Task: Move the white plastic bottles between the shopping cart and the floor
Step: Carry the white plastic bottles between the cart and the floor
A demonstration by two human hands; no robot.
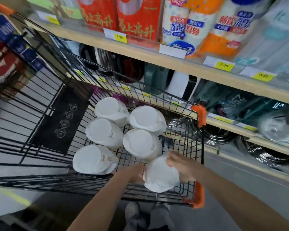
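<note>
Six white plastic bottles sit inside the shopping cart (197, 124): five stand free in two rows on the wire floor, e.g. one at the far left (111, 110), and a sixth bottle (160, 174) is at the near right corner, held from both sides. The left hand (133, 174) curls against its left flank; the right hand (180, 165) wraps over its top and right side. Whether this bottle is going in or coming out cannot be judged. No bottle shows on the visible floor. Bottles appear squat, opaque white, broad flat tops, each with a small tab or handle fitting at the rim.
</note>
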